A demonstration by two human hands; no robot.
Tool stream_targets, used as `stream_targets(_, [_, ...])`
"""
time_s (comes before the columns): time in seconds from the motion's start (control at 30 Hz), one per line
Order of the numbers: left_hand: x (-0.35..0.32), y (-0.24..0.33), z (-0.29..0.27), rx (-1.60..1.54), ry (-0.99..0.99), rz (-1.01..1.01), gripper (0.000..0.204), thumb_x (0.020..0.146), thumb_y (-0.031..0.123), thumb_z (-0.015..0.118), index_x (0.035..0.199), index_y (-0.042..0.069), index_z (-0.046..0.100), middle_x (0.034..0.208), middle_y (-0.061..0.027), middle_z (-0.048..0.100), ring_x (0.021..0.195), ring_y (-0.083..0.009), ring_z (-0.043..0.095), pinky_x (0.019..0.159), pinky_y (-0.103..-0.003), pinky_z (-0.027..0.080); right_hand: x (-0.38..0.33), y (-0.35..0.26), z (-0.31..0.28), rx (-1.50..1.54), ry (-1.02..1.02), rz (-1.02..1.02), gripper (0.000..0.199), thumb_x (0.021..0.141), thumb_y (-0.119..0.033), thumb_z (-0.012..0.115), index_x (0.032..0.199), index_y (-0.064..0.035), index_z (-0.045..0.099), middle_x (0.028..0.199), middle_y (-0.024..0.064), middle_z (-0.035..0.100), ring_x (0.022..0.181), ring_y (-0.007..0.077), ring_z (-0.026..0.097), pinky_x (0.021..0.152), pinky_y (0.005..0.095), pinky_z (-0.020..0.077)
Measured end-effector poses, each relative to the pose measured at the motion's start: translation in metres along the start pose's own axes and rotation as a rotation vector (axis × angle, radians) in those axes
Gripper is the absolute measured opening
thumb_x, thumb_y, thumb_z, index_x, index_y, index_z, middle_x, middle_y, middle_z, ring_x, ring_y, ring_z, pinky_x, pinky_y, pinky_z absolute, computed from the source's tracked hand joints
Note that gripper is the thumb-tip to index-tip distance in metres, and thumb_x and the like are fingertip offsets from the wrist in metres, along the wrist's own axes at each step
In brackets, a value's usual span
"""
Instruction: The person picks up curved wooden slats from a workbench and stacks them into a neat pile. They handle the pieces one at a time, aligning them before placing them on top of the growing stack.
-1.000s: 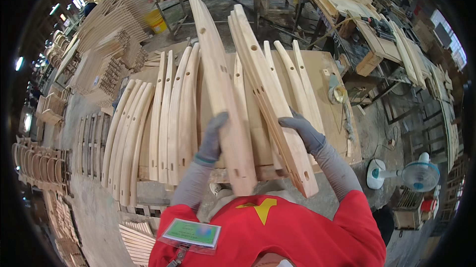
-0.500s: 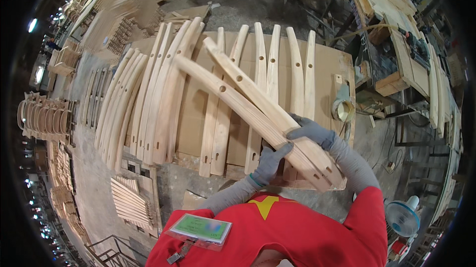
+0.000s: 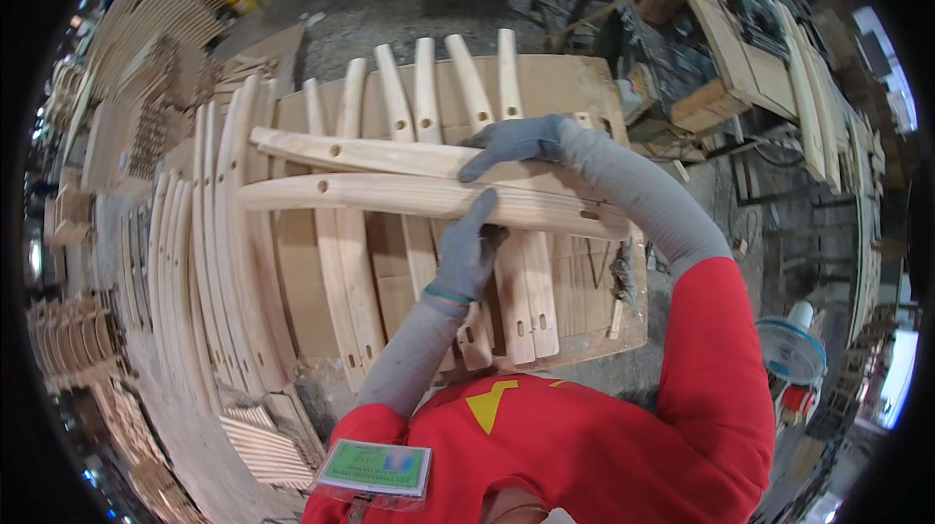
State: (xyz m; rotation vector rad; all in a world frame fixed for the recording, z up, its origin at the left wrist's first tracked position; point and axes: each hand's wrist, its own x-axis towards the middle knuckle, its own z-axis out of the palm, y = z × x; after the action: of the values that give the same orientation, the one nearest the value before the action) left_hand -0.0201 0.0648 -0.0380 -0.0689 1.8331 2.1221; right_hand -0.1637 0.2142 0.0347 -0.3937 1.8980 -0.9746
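Two long, curved wooden slats lie crosswise in my gloved hands above the cardboard-covered table. My left hand (image 3: pixel 467 249) grips the nearer slat (image 3: pixel 390 195) from below, thumb on its top face. Over the far edge of the farther slat (image 3: pixel 390 155) curls my right hand (image 3: pixel 516 144), its fingers on the wood. Each held slat has a round hole toward its left part, and the nearer one shows a slot at its right end. Beneath them, several similar slats (image 3: pixel 353 271) lie in pairs, pointing away from me.
More curved slats (image 3: pixel 229 261) are lined up at the table's left side. Cardboard (image 3: pixel 575 276) covers the tabletop. A workbench with wooden boards (image 3: pixel 760 86) stands at the far right, a blue fan (image 3: pixel 791 349) at the near right. Stacked wood pieces (image 3: pixel 258 446) lie at lower left.
Both held slats have swung from a diagonal to nearly level across the table and moved away from me. My right hand has risen along the far side; the whole view has shifted.
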Motion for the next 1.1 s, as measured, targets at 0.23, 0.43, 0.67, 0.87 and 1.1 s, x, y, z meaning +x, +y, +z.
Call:
stream_targets(0.23, [-0.026,0.015,-0.012,-0.553,-0.056,-0.313,0.040,0.097,0.023,0.049,0.127,-0.003,0.043,0.123,-0.0138,0.051,0.112,-0.0234,0.053,0.094,-0.036,0.049,-0.011,0.020,0.038,0.036,0.030,-0.107,0.082,0.078,-0.060,0.060,0.131,0.0010,0.048,0.126,0.0210,0.054,0.116,0.0304,0.052,0.099,0.0332,0.0389])
stream_targets(0.43, [-0.037,0.015,-0.039,-0.363,-0.068,-0.465,0.037,0.093,0.022,0.055,0.121,-0.002,0.049,0.115,-0.0130,0.056,0.103,-0.0225,0.057,0.092,-0.036,0.048,-0.022,0.012,0.070,-0.159,0.330,-0.027,0.063,0.087,-0.049,0.051,0.125,0.0011,0.048,0.111,0.0236,0.060,0.102,0.0377,0.059,0.090,0.0419,0.0443])
stream_targets(0.67, [-0.022,0.090,-0.044,1.498,-0.331,0.569,0.090,0.058,0.031,0.083,0.132,0.002,0.041,0.129,-0.0211,0.044,0.117,-0.0360,0.045,0.101,-0.048,0.036,-0.042,0.025,0.124,-0.514,0.884,-0.116,0.041,0.088,-0.027,0.052,0.118,0.0009,0.050,0.096,0.0159,0.059,0.088,0.0337,0.059,0.078,0.0420,0.0475])
stream_targets(0.87, [0.033,0.094,-0.016,1.619,-0.727,0.812,0.102,0.051,0.031,0.083,0.138,0.008,0.036,0.115,-0.0174,0.044,0.107,-0.0353,0.044,0.105,-0.057,0.025,-0.127,0.076,0.080,-0.580,0.958,0.244,0.047,0.079,-0.032,0.062,0.116,-0.0027,0.057,0.111,0.0182,0.058,0.102,0.0332,0.057,0.087,0.0407,0.0451])
stream_targets(1.1, [0.034,0.078,-0.017,1.541,-0.746,0.935,0.085,0.051,0.027,0.078,0.128,0.011,0.047,0.112,-0.0159,0.044,0.105,-0.0338,0.045,0.100,-0.058,0.030,-0.135,0.199,0.023,0.098,0.956,0.205,0.041,0.075,-0.027,0.069,0.109,-0.0038,0.065,0.097,0.0142,0.067,0.086,0.0212,0.064,0.079,0.0327,0.0485])
